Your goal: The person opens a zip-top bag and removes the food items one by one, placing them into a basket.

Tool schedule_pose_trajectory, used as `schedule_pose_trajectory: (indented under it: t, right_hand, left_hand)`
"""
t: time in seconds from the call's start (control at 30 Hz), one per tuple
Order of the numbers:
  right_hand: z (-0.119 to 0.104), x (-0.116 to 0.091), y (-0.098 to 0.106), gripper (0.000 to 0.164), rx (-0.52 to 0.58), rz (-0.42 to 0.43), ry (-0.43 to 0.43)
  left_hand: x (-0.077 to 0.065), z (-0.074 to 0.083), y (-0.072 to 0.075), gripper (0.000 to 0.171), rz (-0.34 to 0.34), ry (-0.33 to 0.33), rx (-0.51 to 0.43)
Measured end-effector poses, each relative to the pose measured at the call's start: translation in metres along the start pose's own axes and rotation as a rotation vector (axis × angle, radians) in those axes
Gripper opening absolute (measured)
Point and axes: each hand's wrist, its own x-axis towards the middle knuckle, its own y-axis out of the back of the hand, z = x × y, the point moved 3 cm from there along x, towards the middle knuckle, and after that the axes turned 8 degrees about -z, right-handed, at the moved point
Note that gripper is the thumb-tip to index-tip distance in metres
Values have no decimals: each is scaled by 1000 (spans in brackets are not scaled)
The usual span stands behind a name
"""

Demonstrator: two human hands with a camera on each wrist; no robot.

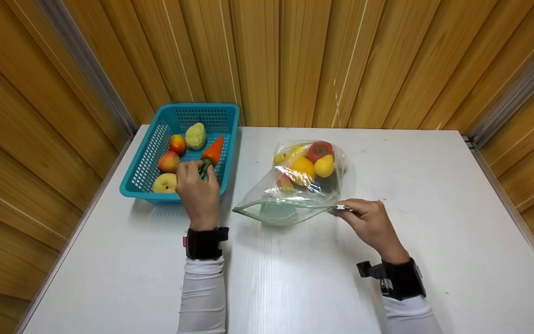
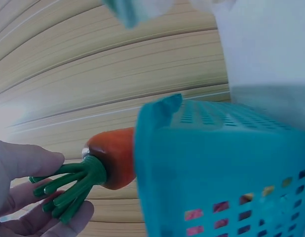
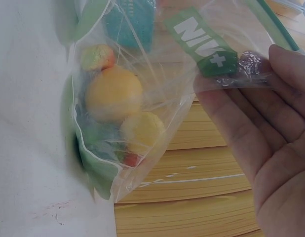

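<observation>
Both hands are busy in the head view: the left hand [image 1: 197,192] curls its thumb and fingers round the leafy end of a carrot [image 1: 213,150], and the right hand [image 1: 371,220] pinches a clear bag [image 1: 262,192] at one end of its mouth, next to a white slider [image 1: 340,207]. The carrot lies in the blue basket [image 1: 153,196], along its right side, tip pointing away from the person. A pale cabbage [image 1: 195,136] and a peach [image 1: 168,162] lie near it. The bag rests on the white table [image 1: 285,287], mouth parted toward the person, an orange [image 1: 302,169] and other fruit inside.

From the left wrist, the thumb lies on one side of the green stalks [image 2: 76,187] and fingers on the other; how firmly they press I cannot tell. By its shine the carrot looks like smooth, hard plastic, probably light and hard to bruise. Its fat body could slip, so the stalks, or the collar where they join, seem the better hold.

From the right wrist, thumb and fingers close on the bag's edge near a green label [image 3: 202,47]. The film looks thin, limp and slick; its zip strip [image 3: 277,24] should give a firmer grip.
</observation>
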Motion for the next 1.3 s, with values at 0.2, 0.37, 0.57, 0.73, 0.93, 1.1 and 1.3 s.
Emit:
schedule_pose_trajectory:
  t: [0.2,0.37,0.57,0.73,0.93,1.1,1.3]
  right_hand:
    - [-1,0,1,18,11,-6,-8]
    - [0,0,1,18,0,3,4]
    - [1,0,1,18,2,0,7]
    - [2,0,1,19,2,1,8]
    - [1,-1,1,19,23,1,3]
    - [1,-1,1,19,25,7,11]
    - [1,0,1,18,13,7,15]
  left_hand:
    - [-4,-8,-13,17,-63,77,41]
    - [-8,-16,-24,25,-153,163,31]
    - [-12,-24,-33,37,-230,228,25]
    - [-11,-27,-35,40,-283,263,40]
    - [-8,-25,-38,30,-355,221,162]
    - [-7,-22,-40,27,-392,164,238]
    - [-7,-18,-35,26,-422,178,198]
